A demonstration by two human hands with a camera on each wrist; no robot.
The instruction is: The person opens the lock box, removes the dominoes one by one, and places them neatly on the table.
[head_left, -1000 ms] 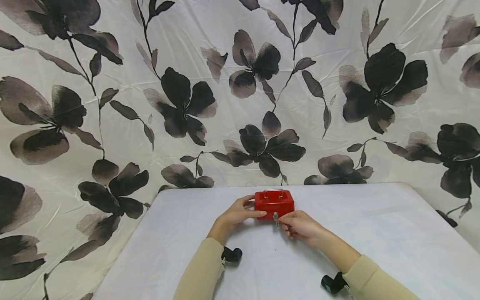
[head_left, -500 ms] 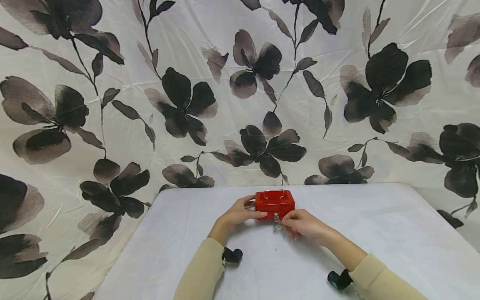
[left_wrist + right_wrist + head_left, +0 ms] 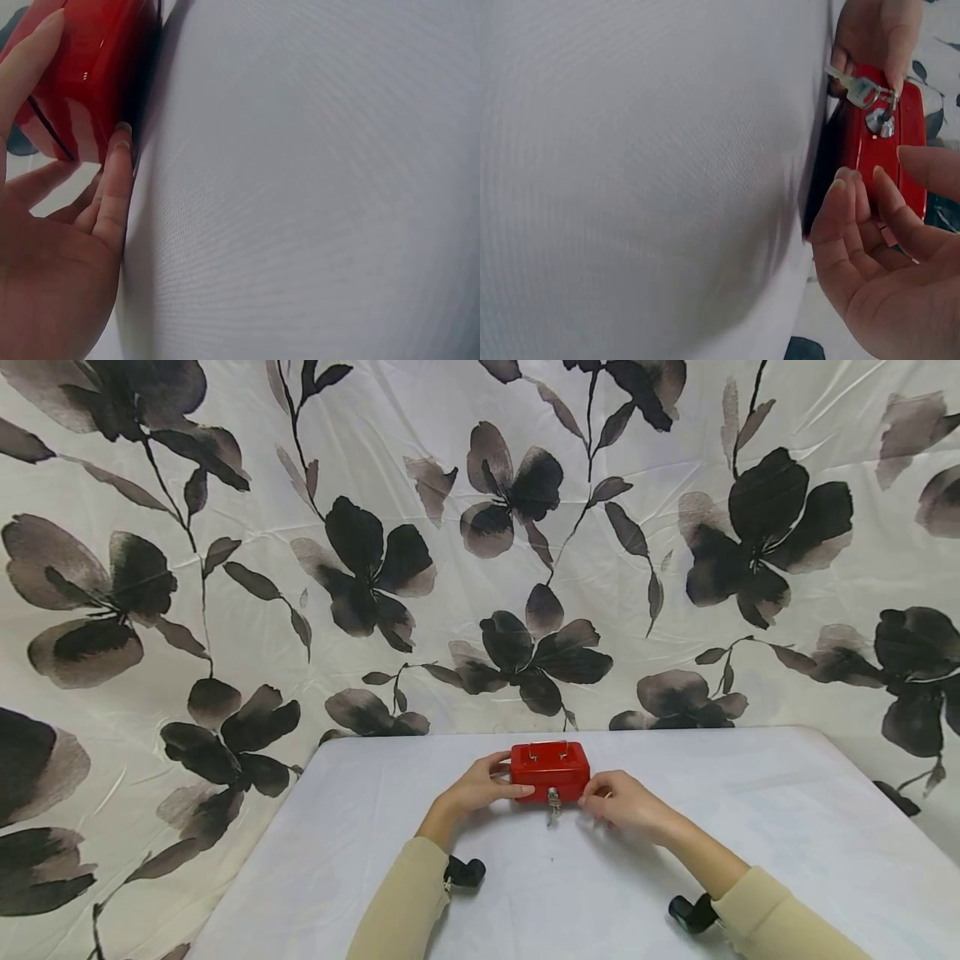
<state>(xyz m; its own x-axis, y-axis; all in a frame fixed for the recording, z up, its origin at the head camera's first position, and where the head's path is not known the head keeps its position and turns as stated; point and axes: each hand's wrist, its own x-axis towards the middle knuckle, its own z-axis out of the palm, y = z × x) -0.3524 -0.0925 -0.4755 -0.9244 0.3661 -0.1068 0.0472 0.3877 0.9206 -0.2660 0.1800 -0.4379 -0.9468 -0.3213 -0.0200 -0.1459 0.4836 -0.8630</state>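
Note:
A small red cash box [image 3: 551, 768] with a wire handle on its lid stands near the far edge of the table. Its lid is down. My left hand [image 3: 478, 785] holds the box at its left end, thumb across the front and fingers round the side, as the left wrist view also shows. From the silver lock [image 3: 880, 122] on the front, a key sits inserted and a second key [image 3: 861, 90] hangs from the ring. Beside the right front corner, my right hand [image 3: 628, 802] has loosely bent fingers, with nothing between thumb and fingertips.
A white cloth covers the table [image 3: 555, 902]. Directly behind its far edge hangs a pale curtain [image 3: 420, 693] printed with dark flowers. Black wrist cameras sit under both sleeves, the left one [image 3: 467, 872] and the right one [image 3: 692, 913].
My right hand has let go of the key and drawn back to the right, its fingers loosening. The keys now hang from the lock. My left hand and the box have stayed put.

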